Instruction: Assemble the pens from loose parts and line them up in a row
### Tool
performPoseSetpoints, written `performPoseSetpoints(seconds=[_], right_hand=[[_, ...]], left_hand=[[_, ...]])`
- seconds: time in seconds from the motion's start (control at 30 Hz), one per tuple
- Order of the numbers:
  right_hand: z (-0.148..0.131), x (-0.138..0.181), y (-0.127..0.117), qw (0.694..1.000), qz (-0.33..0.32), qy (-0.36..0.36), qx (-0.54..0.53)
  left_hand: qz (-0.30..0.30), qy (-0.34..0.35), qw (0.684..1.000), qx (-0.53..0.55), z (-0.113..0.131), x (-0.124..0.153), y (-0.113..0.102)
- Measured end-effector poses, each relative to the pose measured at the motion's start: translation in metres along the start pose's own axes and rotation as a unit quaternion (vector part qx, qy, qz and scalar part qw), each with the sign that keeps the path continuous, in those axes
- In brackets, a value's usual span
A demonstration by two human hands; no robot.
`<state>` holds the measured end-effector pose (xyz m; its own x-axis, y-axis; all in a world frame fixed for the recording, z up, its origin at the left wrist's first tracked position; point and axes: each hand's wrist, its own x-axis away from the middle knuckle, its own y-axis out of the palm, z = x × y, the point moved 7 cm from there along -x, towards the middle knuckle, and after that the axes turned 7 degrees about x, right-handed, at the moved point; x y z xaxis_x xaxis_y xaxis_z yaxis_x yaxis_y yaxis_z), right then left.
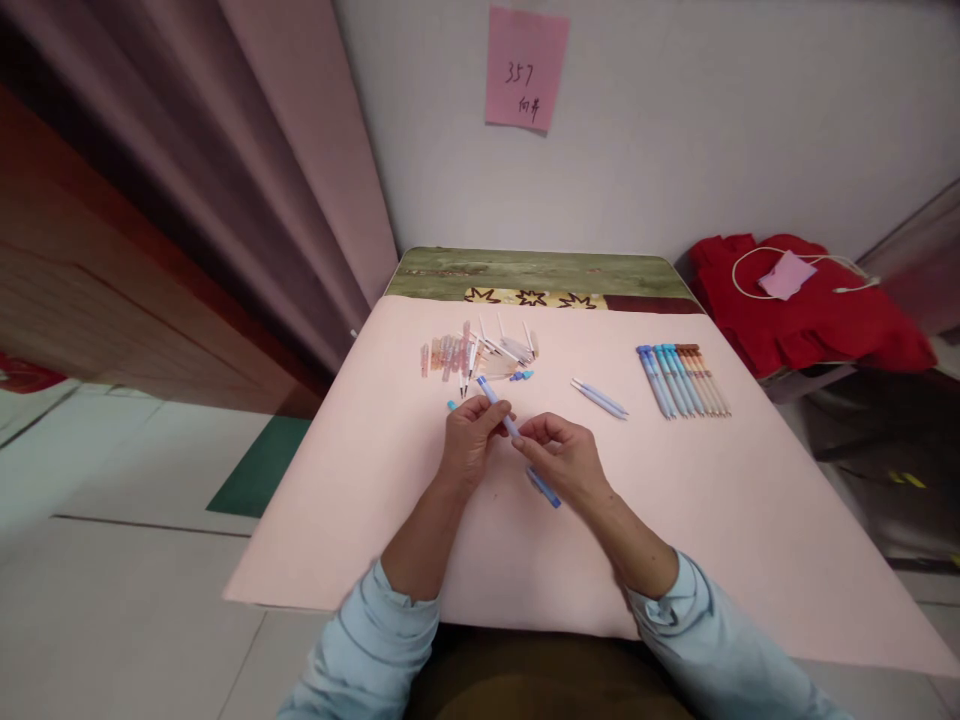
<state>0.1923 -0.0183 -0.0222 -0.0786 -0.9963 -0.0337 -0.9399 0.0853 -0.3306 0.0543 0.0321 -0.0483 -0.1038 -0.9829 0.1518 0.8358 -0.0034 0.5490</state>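
Above the middle of the table, my left hand grips a light-blue pen barrel with a darker blue upper end. My right hand pinches the lower end of that barrel between thumb and fingers. Beneath the right hand lies a blue pen piece with a clip. A small bright-blue tip shows beside the left hand, its rest hidden. Beyond the hands are thin white refills, pinkish clear pen parts and small blue pieces.
Two light-blue pen bodies lie to the right of my hands. Farther right, several blue and brown-topped pens form a neat row. The pink-covered table meets a wall with a pink note. Red cloth sits beyond its right edge.
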Motion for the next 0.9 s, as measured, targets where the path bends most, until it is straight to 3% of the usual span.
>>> performPoseSetpoints(seconds=[0.37,0.77,0.9], right_hand=[[-0.004,0.000,0.003,0.999,-0.020,-0.037,-0.001],[0.006,0.000,0.007,0.998,-0.048,0.007,-0.045],[0.003,-0.003,-0.004,1.000,-0.007,-0.004,-0.016]], left_hand=[[-0.004,-0.005,1.000,-0.003,0.000,0.002,0.003],[-0.021,0.009,0.999,-0.033,0.000,0.002,0.001],[0.008,0.038,0.997,-0.071,0.004,0.005,0.004]])
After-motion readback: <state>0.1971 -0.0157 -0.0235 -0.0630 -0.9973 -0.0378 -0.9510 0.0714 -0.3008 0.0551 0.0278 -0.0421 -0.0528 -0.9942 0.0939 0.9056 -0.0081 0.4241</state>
